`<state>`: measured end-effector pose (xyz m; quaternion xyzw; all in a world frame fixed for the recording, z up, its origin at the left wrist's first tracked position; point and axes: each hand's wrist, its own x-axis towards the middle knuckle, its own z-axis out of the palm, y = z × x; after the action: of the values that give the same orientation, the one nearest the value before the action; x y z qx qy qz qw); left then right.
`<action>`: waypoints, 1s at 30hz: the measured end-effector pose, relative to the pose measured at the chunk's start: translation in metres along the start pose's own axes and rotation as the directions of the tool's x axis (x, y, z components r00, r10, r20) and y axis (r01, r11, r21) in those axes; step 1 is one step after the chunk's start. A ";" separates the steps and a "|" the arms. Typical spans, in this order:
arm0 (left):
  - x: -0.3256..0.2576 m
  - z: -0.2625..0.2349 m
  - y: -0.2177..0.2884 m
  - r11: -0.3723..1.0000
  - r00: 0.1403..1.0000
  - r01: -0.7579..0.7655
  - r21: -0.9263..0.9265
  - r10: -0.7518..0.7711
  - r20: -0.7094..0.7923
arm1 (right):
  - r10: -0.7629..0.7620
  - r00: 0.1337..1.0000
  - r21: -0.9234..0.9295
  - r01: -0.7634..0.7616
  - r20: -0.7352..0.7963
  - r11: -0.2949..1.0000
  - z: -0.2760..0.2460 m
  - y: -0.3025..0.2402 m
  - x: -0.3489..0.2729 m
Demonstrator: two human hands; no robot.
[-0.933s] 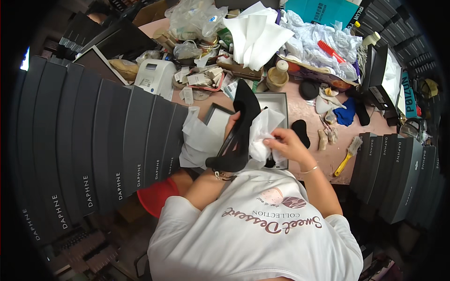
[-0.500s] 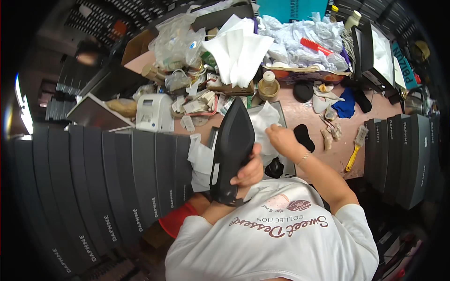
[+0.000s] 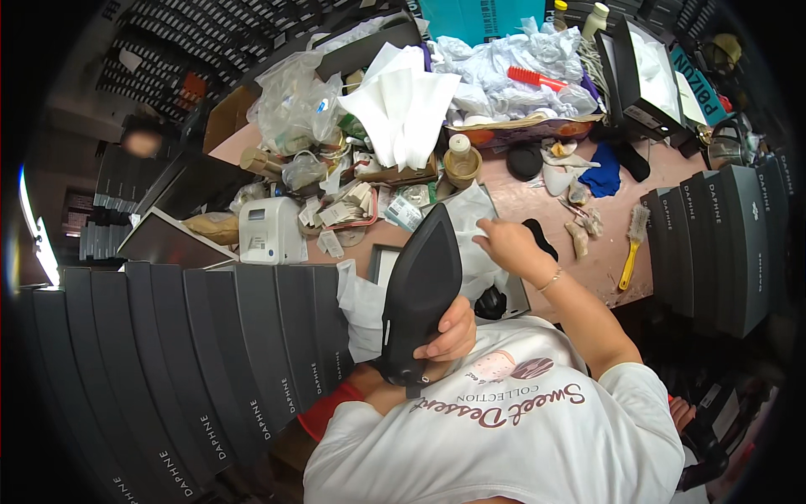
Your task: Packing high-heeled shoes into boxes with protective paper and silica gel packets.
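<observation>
My left hand [image 3: 451,333] is closed round a black pointed shoe [image 3: 424,281], its dark sole turned up and toe pointing away from me. The palm and part of the fingers are hidden behind the shoe. Just right of it, my right hand [image 3: 514,250] has its fingertips pinched on white tissue paper [image 3: 475,220]. That paper lines an open grey shoe box [image 3: 519,300] on the table. Inside the box, near my shirt, sits a black glossy item [image 3: 490,302], partly covered. More tissue [image 3: 361,307] hangs over the box's left side.
Dark shoe boxes stand in rows at left [image 3: 201,336] and right [image 3: 726,244]. A yellow-handled brush [image 3: 630,260], a blue cloth [image 3: 604,176] and a bottle [image 3: 460,160] lie about the table. A white label printer [image 3: 270,231] stands left. Another person's hand [image 3: 682,412] shows at lower right.
The shoe in my left hand has come slightly lower and nearer to me, its sole facing up more. My right hand stays at the tissue. The whole view has shifted a little.
</observation>
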<state>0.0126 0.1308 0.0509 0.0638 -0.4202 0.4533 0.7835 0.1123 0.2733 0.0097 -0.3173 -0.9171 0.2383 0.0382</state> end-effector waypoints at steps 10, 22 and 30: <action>-0.042 -0.014 0.001 0.938 0.715 0.346 0.019 -0.250 -0.653 | -0.321 0.947 -0.052 0.320 -0.018 0.946 -0.085 -0.044 -0.077; -0.240 0.068 0.035 -0.504 0.201 0.603 -0.619 0.846 -0.493 | 0.431 0.829 0.115 -0.419 -0.358 0.901 -0.067 0.056 -0.196; -0.129 0.079 0.065 -0.577 0.597 0.800 -0.164 0.794 0.118 | 0.556 0.796 0.351 -0.462 -0.240 0.814 -0.088 0.056 -0.190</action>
<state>-0.1147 0.0458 -0.0096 -0.4792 -0.7952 -0.3687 -0.0464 0.3139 0.2339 0.0769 -0.5813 -0.7341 0.3075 0.1696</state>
